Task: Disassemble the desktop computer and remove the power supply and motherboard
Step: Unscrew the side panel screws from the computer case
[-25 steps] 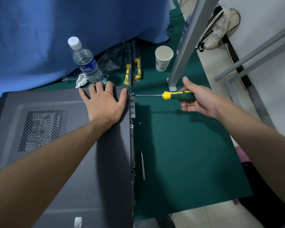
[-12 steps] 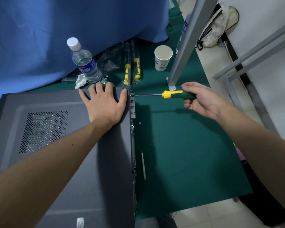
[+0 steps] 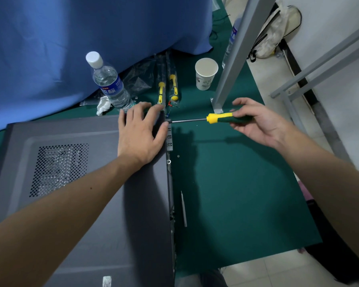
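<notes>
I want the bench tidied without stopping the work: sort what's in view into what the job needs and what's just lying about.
In use:
- computer case, steadied by the left hand
- screwdriver held in the right hand, tip at the case's rear edge

Lying about:
- water bottle
- paper cup
- crumpled tissue
- two bagged yellow-handled tools
- backpack

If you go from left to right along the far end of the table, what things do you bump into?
crumpled tissue → water bottle → two packaged screwdrivers → paper cup → grey metal post
</notes>
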`<state>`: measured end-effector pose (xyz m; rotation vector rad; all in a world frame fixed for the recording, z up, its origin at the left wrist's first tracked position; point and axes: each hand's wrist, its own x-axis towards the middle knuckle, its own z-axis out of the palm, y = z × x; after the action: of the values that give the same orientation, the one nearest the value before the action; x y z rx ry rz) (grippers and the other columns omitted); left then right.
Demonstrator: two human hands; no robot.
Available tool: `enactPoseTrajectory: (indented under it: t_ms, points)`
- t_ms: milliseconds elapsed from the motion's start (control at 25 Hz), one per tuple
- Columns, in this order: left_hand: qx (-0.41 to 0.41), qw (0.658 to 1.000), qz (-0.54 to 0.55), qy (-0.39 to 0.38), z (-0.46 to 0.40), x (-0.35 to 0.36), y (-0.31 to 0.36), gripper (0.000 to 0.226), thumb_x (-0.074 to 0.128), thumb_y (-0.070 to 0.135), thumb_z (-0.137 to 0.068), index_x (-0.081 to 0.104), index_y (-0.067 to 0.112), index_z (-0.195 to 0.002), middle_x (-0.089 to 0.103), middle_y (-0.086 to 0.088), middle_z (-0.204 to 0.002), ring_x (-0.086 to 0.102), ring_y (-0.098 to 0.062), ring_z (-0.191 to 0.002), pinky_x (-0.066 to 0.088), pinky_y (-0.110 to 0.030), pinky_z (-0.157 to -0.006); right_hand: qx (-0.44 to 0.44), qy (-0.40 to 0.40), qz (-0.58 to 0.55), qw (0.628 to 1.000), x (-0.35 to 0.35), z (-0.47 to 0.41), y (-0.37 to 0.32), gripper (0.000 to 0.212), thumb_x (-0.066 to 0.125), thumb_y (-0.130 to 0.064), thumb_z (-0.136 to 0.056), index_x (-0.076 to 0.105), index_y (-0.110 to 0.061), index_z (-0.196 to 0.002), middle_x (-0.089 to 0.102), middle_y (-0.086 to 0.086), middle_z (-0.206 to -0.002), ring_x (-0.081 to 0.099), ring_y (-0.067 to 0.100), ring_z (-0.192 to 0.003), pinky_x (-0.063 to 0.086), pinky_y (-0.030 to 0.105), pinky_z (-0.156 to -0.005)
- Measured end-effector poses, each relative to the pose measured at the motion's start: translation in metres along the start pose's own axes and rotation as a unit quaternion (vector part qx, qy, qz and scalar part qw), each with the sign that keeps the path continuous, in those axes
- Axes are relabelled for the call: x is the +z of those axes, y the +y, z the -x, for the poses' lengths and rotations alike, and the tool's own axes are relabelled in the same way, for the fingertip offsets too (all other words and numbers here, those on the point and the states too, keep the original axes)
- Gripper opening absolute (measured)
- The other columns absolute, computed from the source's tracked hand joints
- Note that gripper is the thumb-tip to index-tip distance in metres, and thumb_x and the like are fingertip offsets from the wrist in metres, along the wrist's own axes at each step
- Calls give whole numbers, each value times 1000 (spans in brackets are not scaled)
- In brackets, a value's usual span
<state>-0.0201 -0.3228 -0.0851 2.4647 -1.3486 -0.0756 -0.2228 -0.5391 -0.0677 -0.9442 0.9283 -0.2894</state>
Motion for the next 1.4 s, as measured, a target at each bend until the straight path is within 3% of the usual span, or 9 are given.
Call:
enactPoseTrajectory:
  t_ms: [80, 200, 320, 600, 880, 1040, 1160, 1280, 1400]
  points:
    - [34, 999, 1, -10, 1, -1, 1, 44, 45, 50, -90, 54, 32, -128, 45, -2, -134, 37, -23, -131, 11, -51, -119, 13, -6, -5, 1000, -1, 0, 0, 15, 57, -4, -89, 60, -19, -87, 66, 1, -74, 65, 19, -75, 56, 31, -71]
    - [36, 999, 5, -14, -1, -2, 3, 38, 47, 48, -87, 59, 34, -119, 49, 1, -125, 42, -21, -126, 9, -47, -119, 64, 28, 126, 990, 1, 6, -1, 22, 63, -37, -92, 59, -19, -80, 57, 3, -70, 50, 15, -53, 51, 26, -55]
    - [29, 999, 9, -23, -2, -3, 1, 35, 45, 49, -88, 61, 35, -116, 49, 2, -123, 42, -20, -124, 6, -46, -119, 33, 37, 93, 994, 3, 8, 2, 12, 64, -20, -94, 57, -17, -84, 51, 5, -77, 44, 16, -55, 48, 26, -53]
    - [-13, 997, 49, -63, -17, -9, 12, 16, 60, 32, -90, 68, 27, -102, 53, 0, -114, 46, -23, -116, 7, -50, -117, -21, 72, 27, 997, 7, 20, 11, 24, 66, 7, -85, 59, -16, -89, 67, 5, -86, 64, 20, -83, 57, 31, -82]
    - [-16, 969, 48, -240, -52, -24, 24, 12, 73, 24, -87, 78, 14, -91, 68, -5, -120, 59, -25, -113, 43, -40, -103, -34, 91, -7, 995, -4, 29, 19, 21, 68, 5, -84, 61, -13, -92, 66, 5, -91, 68, 20, -88, 58, 31, -81]
    - [-31, 978, 132, -158, -38, -36, 19, 15, 73, 26, -88, 76, 12, -92, 57, -3, -121, 52, -18, -113, 34, -24, -89, -4, 103, -29, 994, -12, 52, 26, 13, 69, -3, -86, 60, -11, -91, 60, 8, -85, 63, 20, -74, 59, 33, -73]
    - [-41, 979, 167, -108, -14, -40, 28, 10, 73, 24, -88, 74, 16, -92, 54, -2, -106, 49, -17, -104, 37, -26, -91, 99, -14, -36, 994, -9, 85, 34, 28, 65, -1, -82, 60, -6, -109, 61, 13, -77, 65, 25, -68, 60, 40, -73]
    - [-85, 947, 274, -141, 19, -41, 51, 9, 69, 18, -91, 74, 15, -97, 67, 2, -93, 61, -13, -88, 48, -23, -84, 124, -114, 26, 985, 16, 109, 35, 36, 57, 10, -78, 63, -2, -111, 60, 13, -75, 66, 26, -68, 59, 41, -77]
    - [-169, 872, 426, -172, 49, -41, 67, 12, 65, 7, -93, 72, 6, -103, 69, -3, -87, 61, -11, -77, 48, -13, -70, 9, -23, 149, 989, 52, 119, 35, 20, 68, 0, -76, 65, -7, -95, 56, 8, -68, 56, 20, -53, 51, 35, -63]
